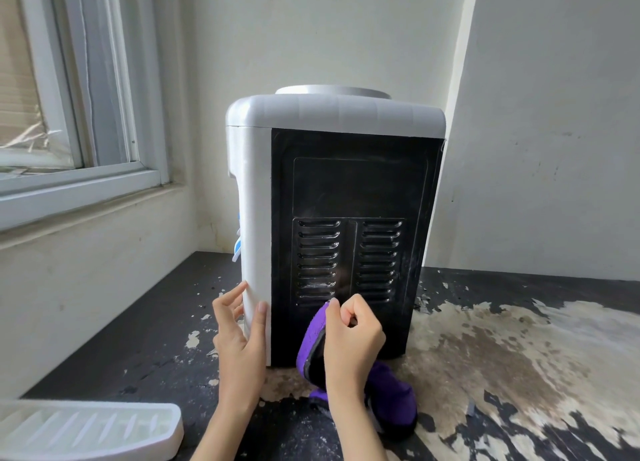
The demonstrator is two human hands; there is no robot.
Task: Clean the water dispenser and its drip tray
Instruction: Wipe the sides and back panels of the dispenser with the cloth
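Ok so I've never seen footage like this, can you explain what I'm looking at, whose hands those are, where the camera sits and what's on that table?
This is one picture from a camera worn on a person's head, looking forward and down, so the two bare hands are the wearer's own. In front stands a white tabletop water dispenser, turned so its black vented back panel faces the camera. The left hand steadies the dispenser's white corner with fingers and thumb. The right hand grips a purple cleaning cloth against the bottom of the back panel. They rest on a dark table with badly peeling paint. At lower left lies a white slotted plastic drip tray, taken off the machine.
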